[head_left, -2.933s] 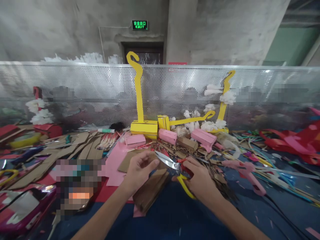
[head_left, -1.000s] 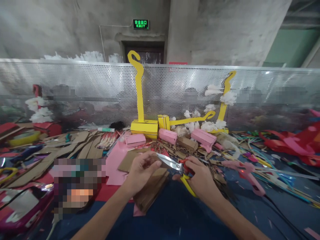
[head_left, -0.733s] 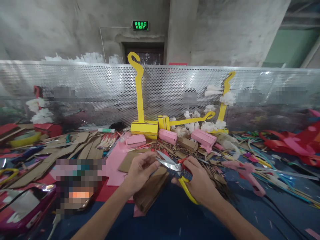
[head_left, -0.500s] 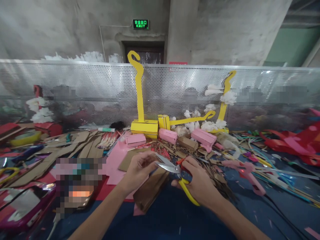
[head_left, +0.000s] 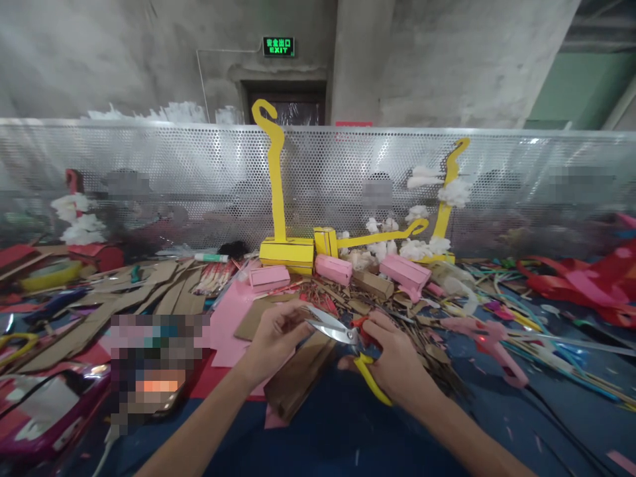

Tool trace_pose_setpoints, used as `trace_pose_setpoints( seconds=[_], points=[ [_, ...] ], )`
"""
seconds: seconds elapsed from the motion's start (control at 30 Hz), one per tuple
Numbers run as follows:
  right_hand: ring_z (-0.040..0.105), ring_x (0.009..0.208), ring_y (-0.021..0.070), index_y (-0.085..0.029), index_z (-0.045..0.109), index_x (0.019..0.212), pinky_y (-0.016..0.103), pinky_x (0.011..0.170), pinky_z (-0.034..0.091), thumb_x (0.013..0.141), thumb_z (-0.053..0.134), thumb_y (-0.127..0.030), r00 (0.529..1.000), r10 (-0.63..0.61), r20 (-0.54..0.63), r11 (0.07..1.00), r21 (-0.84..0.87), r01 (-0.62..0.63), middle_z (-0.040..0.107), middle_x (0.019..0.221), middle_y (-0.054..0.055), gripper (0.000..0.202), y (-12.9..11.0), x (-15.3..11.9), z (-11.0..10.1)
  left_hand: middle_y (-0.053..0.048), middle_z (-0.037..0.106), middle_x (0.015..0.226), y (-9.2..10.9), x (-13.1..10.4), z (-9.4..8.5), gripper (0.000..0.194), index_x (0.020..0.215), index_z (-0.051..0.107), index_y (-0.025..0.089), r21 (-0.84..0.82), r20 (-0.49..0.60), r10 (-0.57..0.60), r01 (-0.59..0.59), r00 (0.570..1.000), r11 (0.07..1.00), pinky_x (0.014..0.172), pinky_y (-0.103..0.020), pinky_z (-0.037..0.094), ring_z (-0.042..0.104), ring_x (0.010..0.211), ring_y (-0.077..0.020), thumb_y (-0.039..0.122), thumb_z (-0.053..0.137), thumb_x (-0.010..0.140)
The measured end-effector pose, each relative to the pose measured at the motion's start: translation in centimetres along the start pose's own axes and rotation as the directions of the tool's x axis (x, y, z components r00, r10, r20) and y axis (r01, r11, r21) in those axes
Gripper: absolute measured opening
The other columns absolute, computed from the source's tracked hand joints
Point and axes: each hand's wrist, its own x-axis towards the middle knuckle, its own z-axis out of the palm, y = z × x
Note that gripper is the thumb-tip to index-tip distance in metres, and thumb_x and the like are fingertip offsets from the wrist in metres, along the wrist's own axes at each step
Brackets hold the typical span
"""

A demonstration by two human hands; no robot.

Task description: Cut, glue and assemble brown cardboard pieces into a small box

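Note:
My right hand [head_left: 390,351] is wrapped around the handles of a pair of scissors [head_left: 352,335], one handle red and one yellow. The metal blades point left, a little apart, with their tips at the fingers of my left hand [head_left: 278,338]. Those fingers are pinched together at the blade tips; whatever they hold is too small or hidden to name. Below my hands lies a folded brown cardboard piece [head_left: 301,377]. Pink sheets [head_left: 228,324] and a flat cardboard piece [head_left: 253,319] lie behind my left hand.
Yellow hook-topped paper stands [head_left: 277,192] rise at the back, before a perforated metal screen [head_left: 199,159]. Pink paper boxes [head_left: 268,277] sit ahead. A pink glue gun [head_left: 497,344] with a cord lies right, cardboard strips [head_left: 99,315] left, and red ribbon [head_left: 571,285] far right.
The scissors and my right hand have shifted very slightly left. My left hand keeps its pinch in nearly the same place.

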Motion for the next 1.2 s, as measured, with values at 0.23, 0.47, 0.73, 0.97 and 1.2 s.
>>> trace_pose_setpoints(
  seconds=[0.23,0.47,0.73,0.97,1.2],
  points=[
    [0.049,0.061,0.0166,-0.023,0.044,0.06,0.028,0.055,0.037,0.081,0.075,-0.041,0.996,0.083,0.023,0.993,0.077,-0.084,0.052,0.07,0.001,0.042,0.0,-0.1,0.0,-0.006,0.075,0.093,0.1,0.1,0.2,0.018,0.1,0.071,0.018,0.022,-0.03,0.019,-0.018,0.999,1.0,0.08,-0.03,0.055,0.069,0.086,-0.0186,0.029,0.073,0.087],
    [0.049,0.068,0.0186,-0.023,0.047,0.069,0.03,0.062,0.041,0.086,0.069,-0.044,0.98,0.196,-0.041,0.966,0.181,-0.186,0.049,0.076,0.0,0.035,1.6,0.1,0.6,-0.001,0.069,0.077,0.5,0.3,0.0,0.02,0.1,0.07,0.018,0.137,-0.228,0.007,0.025,0.974,0.99,0.056,-0.022,0.046,0.055,0.059,-0.0101,0.035,0.069,0.09],
    [0.049,0.067,0.0187,-0.022,0.053,0.07,0.03,0.062,0.042,0.086,0.068,-0.051,0.974,0.224,0.013,0.95,0.221,-0.222,0.051,0.074,0.0,0.037,2.0,0.1,1.0,-0.011,0.07,0.114,0.6,0.4,0.0,0.031,0.11,0.067,0.017,-0.369,-0.139,-0.169,0.107,0.976,0.923,0.064,-0.032,0.056,0.068,0.085,-0.0213,0.042,0.065,0.09],
    [0.05,0.072,0.0205,-0.023,0.049,0.073,0.033,0.068,0.044,0.087,0.067,-0.049,0.98,0.2,0.014,0.957,0.212,-0.198,0.053,0.079,0.002,0.035,1.9,0.0,1.5,0.004,0.064,0.072,0.2,0.6,0.3,0.03,0.114,0.062,0.023,-0.259,-0.256,-0.096,0.028,0.962,0.966,0.064,-0.023,0.048,0.057,0.062,-0.009,0.03,0.074,0.088],
    [0.053,0.085,0.0228,-0.021,0.052,0.087,0.035,0.077,0.047,0.086,0.069,-0.039,0.979,0.176,0.105,0.959,0.205,-0.195,0.055,0.093,0.005,0.024,0.6,-0.5,1.0,-0.001,0.07,0.088,0.2,0.6,0.5,0.034,0.103,0.064,0.019,-0.369,-0.243,-0.195,0.096,0.95,0.924,0.076,-0.03,0.056,0.067,0.077,-0.0146,0.032,0.084,0.078]
  ],
)
